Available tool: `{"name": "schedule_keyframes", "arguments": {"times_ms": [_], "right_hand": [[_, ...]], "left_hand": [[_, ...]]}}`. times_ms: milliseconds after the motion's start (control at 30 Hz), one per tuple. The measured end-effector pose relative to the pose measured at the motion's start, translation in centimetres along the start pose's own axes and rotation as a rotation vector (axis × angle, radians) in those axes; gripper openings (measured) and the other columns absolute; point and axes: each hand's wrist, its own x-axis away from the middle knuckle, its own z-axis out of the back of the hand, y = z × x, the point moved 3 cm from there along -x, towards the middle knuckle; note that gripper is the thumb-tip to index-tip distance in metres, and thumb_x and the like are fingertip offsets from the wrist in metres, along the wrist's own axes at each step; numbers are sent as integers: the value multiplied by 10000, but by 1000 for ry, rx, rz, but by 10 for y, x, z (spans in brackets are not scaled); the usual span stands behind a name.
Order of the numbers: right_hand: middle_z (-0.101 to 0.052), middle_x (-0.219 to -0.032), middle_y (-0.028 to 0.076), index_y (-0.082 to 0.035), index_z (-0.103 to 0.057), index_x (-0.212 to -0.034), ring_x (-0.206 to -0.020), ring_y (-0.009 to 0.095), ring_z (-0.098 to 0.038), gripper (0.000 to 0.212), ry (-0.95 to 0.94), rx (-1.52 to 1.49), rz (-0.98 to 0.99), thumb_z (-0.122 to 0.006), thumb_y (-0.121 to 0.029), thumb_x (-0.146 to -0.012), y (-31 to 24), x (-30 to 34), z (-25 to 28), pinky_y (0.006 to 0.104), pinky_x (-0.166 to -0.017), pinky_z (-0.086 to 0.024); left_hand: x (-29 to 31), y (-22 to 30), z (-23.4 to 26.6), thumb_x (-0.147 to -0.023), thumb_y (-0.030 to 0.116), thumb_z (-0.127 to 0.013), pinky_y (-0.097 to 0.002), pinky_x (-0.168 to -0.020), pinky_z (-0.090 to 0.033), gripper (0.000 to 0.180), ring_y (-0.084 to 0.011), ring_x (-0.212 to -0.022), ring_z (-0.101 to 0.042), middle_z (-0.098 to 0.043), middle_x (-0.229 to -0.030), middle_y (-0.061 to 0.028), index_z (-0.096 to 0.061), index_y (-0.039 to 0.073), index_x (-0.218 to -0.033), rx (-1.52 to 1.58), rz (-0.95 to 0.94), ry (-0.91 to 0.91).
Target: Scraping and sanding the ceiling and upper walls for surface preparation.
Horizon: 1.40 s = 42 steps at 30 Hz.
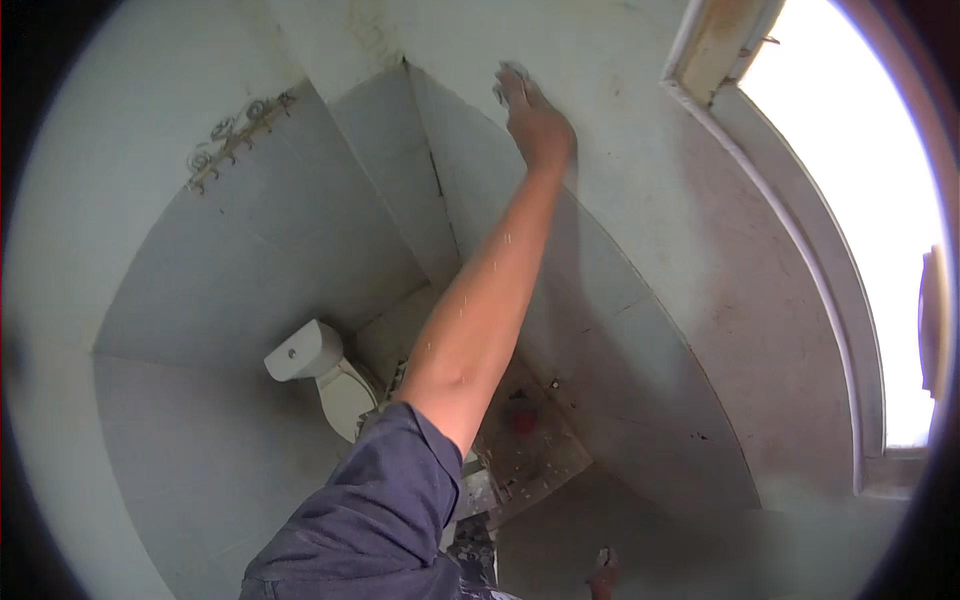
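Note:
My left arm reaches up and forward across the view from a dark sleeve. At its end, my left hand (pixel 537 125) is against the pale painted wall (pixel 620 130), just above the upper edge of the grey tiles. Its fingers are bent round a small greyish-white thing whose kind I cannot make out. Pale flecks show along the forearm. Low in the view, only a small part of my right hand (pixel 602 578) shows, with something pale at its tip; its fingers are too unclear to read.
A white toilet (pixel 345 395) with its cistern stands in the corner below. A metal hook rack (pixel 240 140) hangs on the left wall. A bright window (pixel 850 200) with a pale frame is at right. A reddish thing (pixel 522 420) lies on the stained floor.

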Motion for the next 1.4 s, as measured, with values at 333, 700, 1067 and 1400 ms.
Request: {"name": "schedule_keyframes", "arguments": {"times_ms": [333,700,1067,1400], "right_hand": [[-645,-1081,228,-30,-579,-1214,-991,391,-622,454,-68,50,-56,-472,-390,-959,20,4,-23,448,-845,-488],[-645,-1092,195,-69,-582,-1210,-978,397,-619,485,-159,166,-146,-437,-458,-960,92,-20,-49,481,-833,-495],[-557,-1258,196,-100,-537,-1269,-1085,387,-568,426,-62,354,159,-451,-390,-968,132,2,-81,473,-883,-481],[-514,-1300,207,-73,-529,-1260,-1111,384,-549,394,-269,150,-131,-441,-334,-979,114,4,-93,478,-924,-455]], "left_hand": [[6,67,-26,-974,54,-357,-373,-1169,-141,495,-335,-1433,-157,-212,-1521,-234,-253,-51,-1446,47,-294,29],[-2,114,-31,-1015,193,-355,-352,-1127,-252,482,-343,-1398,-247,-274,-1483,-261,-305,-94,-1400,92,-398,-49],[14,74,-41,-991,121,-364,-397,-1149,-200,482,-384,-1421,-162,-252,-1502,-257,-295,-66,-1429,-85,-343,-68],[114,44,-45,-997,155,-336,-389,-1164,-148,510,-375,-1431,-125,-220,-1517,-249,-241,-66,-1447,-66,-500,-39]]}}
